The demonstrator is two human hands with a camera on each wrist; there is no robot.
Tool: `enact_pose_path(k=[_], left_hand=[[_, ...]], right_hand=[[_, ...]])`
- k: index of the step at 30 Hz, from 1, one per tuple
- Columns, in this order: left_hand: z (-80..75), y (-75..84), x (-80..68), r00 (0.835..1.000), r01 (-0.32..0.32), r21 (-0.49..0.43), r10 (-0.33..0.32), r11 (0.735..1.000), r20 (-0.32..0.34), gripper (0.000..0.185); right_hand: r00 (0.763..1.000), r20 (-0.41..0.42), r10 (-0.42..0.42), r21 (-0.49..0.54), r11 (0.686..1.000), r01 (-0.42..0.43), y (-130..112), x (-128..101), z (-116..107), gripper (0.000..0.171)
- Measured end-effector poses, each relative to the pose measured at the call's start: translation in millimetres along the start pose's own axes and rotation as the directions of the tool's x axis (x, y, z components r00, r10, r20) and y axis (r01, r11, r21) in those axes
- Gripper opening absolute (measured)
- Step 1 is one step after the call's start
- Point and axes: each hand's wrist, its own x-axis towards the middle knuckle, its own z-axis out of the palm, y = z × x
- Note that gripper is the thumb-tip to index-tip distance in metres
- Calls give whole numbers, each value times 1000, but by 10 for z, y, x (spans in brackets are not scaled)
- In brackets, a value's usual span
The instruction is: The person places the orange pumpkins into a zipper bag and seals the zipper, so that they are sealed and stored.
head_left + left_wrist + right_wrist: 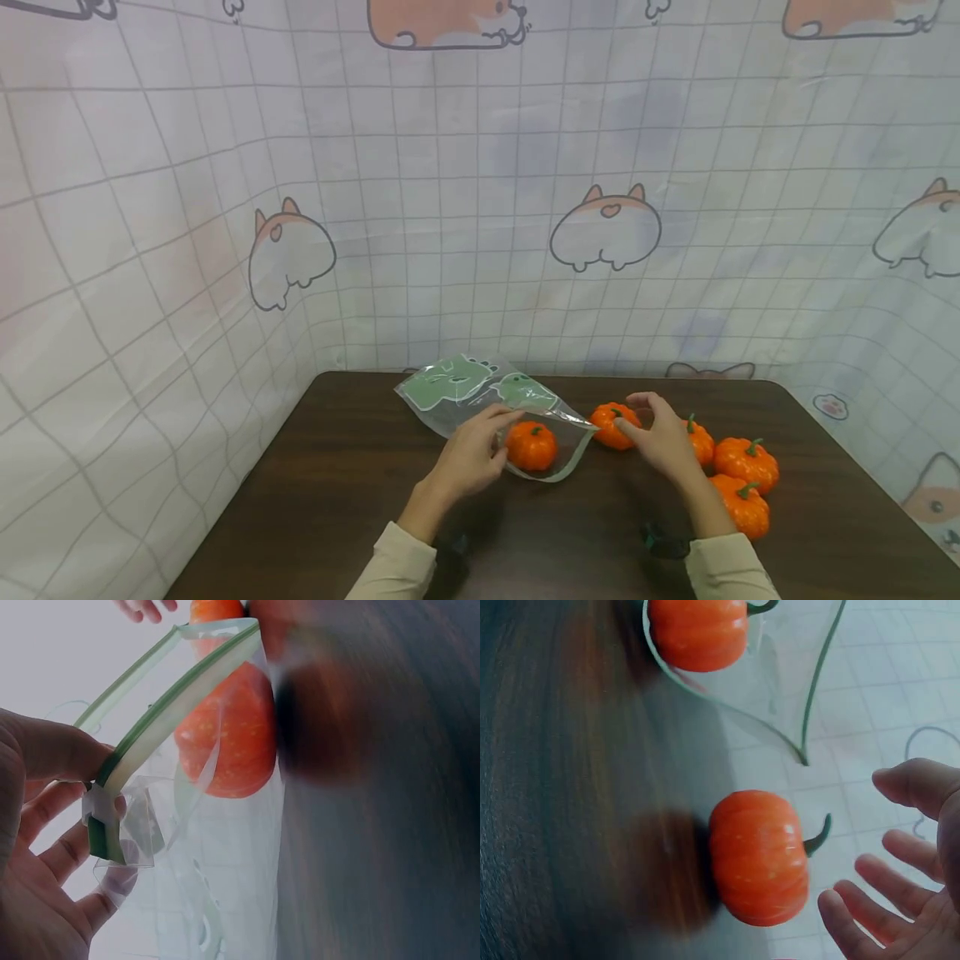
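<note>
Left hand [471, 457] pinched rim of zip bag [480, 398], mouth held open on worktop [337, 467]; one pumpkin [531, 446] inside. Right hand [660, 437], fingers spread, cupped around second pumpkin [611, 425] just outside bag; contact unclear.

Soft, even light fills the head view, its edges bowed; both wrist views smear the dark tabletop [375, 825] with blur.

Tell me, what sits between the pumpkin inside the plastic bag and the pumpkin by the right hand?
Only the bag's open green-edged rim separates the bagged pumpkin from the loose pumpkin; the right wrist view shows this best.
</note>
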Motion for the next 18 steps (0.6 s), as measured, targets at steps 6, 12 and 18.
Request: enact_pose_path(k=[6,12,18], left_hand=[[-15,-42,-2,1000,21,-35,-21,999,6,56],[-18,-57,-1,1000,8,-72,-8,997,-5,56],[0,-72,4,1000,14,-92,-14,996,2,57]], right_hand=[[999,30,18,-14,1000,-18,77,45,90,64],[998,42,36,-60,998,-34,136,100,202,71],[996,64,60,-137,989,-51,226,188,300,84]])
